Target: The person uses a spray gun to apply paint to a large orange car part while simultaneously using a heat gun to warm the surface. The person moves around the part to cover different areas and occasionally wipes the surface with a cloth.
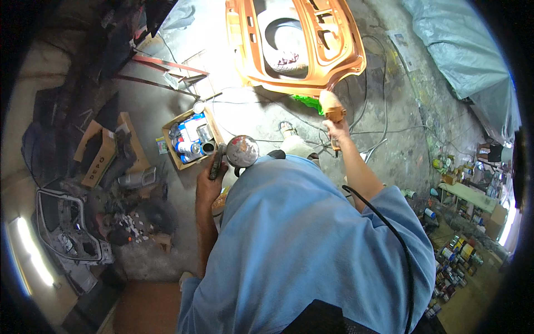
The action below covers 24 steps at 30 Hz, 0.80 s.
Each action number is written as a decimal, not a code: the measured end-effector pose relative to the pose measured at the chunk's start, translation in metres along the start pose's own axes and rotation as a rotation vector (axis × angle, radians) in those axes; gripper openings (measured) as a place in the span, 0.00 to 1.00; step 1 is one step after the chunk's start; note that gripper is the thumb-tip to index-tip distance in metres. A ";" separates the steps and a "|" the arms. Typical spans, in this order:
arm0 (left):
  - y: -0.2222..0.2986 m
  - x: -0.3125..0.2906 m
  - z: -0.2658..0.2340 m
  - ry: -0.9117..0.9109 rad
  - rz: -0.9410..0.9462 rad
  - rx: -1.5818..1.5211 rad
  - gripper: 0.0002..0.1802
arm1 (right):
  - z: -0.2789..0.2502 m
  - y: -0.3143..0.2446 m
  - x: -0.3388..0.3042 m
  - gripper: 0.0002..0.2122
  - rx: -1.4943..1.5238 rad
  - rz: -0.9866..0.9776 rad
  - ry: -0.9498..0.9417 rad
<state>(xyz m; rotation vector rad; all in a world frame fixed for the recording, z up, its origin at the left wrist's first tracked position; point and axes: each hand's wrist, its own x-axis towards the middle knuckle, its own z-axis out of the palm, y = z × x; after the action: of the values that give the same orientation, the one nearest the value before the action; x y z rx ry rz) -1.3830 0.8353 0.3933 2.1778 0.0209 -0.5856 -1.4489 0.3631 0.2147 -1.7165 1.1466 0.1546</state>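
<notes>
My left hand [208, 182] is closed round the dark handle of a tool [216, 167]. Next to that handle, in front of my blue shirt, is a round, paint-stained metal piece [243, 151] like a cup lid; how the two join is unclear. My right hand [337, 131], stretched forward, grips an orange-tan tool [334, 113] whose exact kind I cannot make out. Its far end reaches the near edge of an orange car trunk lid [317, 84], touching or just short of it. Bright green material [309, 103] lies below that edge.
A tyre [292, 68] shows through the lid's opening. Dark hoses [367, 119] loop across the floor. At left are a cardboard box [215, 123] of cans, a red metal stand [169, 64] and a car door frame [72, 259]. Plastic sheeting [461, 50] hangs far right, above several paint cans [459, 250].
</notes>
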 end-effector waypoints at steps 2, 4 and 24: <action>-0.003 -0.008 0.001 -0.003 -0.100 0.002 0.30 | -0.012 0.001 0.009 0.09 0.250 0.119 0.013; -0.006 -0.013 0.001 0.023 -0.044 -0.026 0.30 | -0.024 -0.002 0.016 0.09 0.342 0.097 0.053; 0.002 -0.019 0.014 0.055 -0.209 -0.019 0.29 | 0.059 -0.041 0.012 0.22 -0.565 -0.403 -0.462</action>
<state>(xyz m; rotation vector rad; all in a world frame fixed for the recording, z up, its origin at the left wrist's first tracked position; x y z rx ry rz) -1.4052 0.8269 0.3955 2.1877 0.2852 -0.6388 -1.3886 0.4028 0.2073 -2.2125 0.4155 0.6336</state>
